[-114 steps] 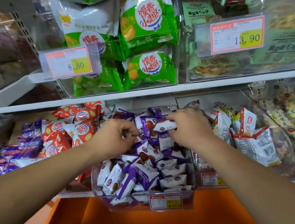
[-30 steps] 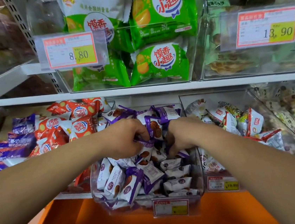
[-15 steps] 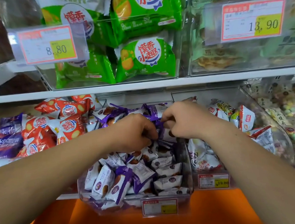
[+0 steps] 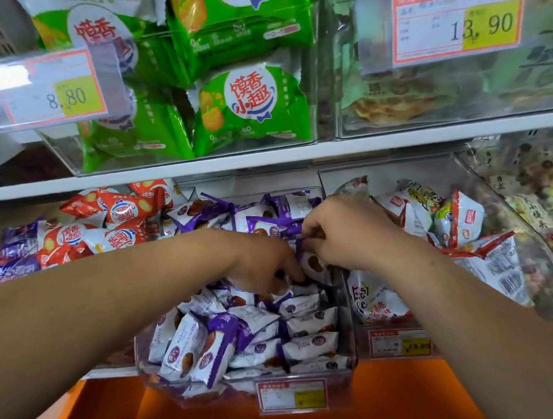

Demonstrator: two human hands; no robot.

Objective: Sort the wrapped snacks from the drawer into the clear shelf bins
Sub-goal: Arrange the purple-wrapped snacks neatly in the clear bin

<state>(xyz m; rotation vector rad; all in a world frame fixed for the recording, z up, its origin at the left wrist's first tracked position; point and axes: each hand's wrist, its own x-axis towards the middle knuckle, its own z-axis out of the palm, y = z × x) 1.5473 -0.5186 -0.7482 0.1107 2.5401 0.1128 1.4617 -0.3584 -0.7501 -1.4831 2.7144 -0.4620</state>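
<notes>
Fingers (image 4: 312, 231) of right hand (image 4: 350, 232) pinch snack packet (image 4: 316, 265) | white, purple-edged, probably biscuit

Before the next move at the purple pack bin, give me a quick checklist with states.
1. Right hand pinches a purple-and-white pack: ok.
2. Left hand grip: cannot tell, it reaches into the pile.
3. Pack sits over the matching clear bin: ok.
4. Bin holds one kind only: ok, as far as visible.
5. Price tag on bin front in place: ok.
</notes>
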